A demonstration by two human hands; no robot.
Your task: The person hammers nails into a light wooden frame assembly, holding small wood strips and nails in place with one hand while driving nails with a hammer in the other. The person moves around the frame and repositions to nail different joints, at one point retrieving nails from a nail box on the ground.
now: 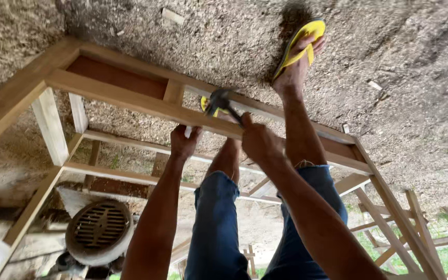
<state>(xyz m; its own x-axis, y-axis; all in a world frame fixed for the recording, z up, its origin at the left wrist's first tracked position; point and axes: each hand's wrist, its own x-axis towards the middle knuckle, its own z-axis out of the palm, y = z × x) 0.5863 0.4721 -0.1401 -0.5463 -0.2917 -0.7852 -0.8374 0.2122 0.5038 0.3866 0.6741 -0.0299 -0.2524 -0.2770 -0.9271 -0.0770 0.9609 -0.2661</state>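
My right hand (259, 142) grips the handle of a dark-headed hammer (220, 99), whose head sits over the top rail of a wooden frame (130, 101). My left hand (183, 141) pinches a small pale piece against the same rail, just left of the hammer; what the piece is cannot be told. Both hands lie close together at the rail's middle. My legs in blue jeans (213, 218) stand inside the frame. One foot wears a yellow flip-flop (302, 44) on the ground covered in sawdust.
The frame has several thin rails and posts and a brown panel (115, 77). A round grated machine part (99, 228) lies at the lower left. More wooden frames (410, 228) stand on grass at the lower right. The view looks upside down.
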